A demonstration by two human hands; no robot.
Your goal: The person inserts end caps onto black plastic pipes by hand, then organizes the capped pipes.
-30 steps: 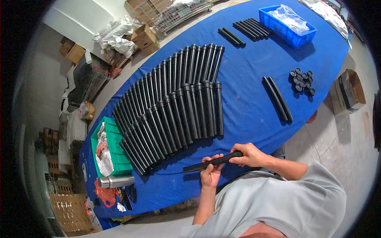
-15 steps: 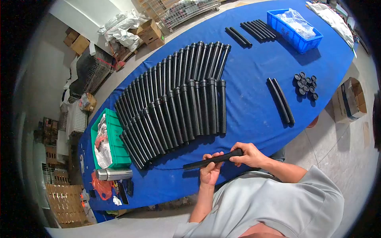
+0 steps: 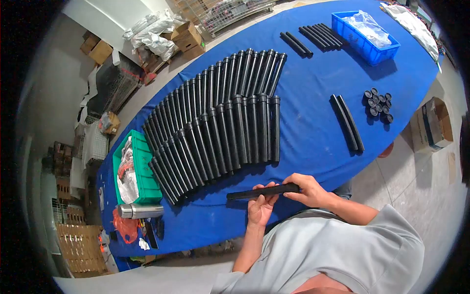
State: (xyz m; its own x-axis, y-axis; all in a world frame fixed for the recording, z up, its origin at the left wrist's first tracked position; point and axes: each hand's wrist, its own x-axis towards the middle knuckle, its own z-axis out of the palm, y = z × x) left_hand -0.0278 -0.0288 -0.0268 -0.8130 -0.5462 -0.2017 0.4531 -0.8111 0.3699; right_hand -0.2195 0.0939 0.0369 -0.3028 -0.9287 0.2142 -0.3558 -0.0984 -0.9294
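Observation:
Both my hands hold one black tube level above the near edge of the blue table. My left hand grips it from below near the middle. My right hand is closed over its right end. Just beyond the tube lie two long rows of capped black tubes, side by side. To the right lie two loose black tubes and a cluster of black caps.
A blue bin with plastic bags stands at the far right, with more black tubes beside it. A green bin and a steel flask sit at the left end. Cardboard boxes stand on the floor.
The tube has been tipped from slanted to nearly level, its left end rising slightly. Both hands keep their grip. The view shifted a little.

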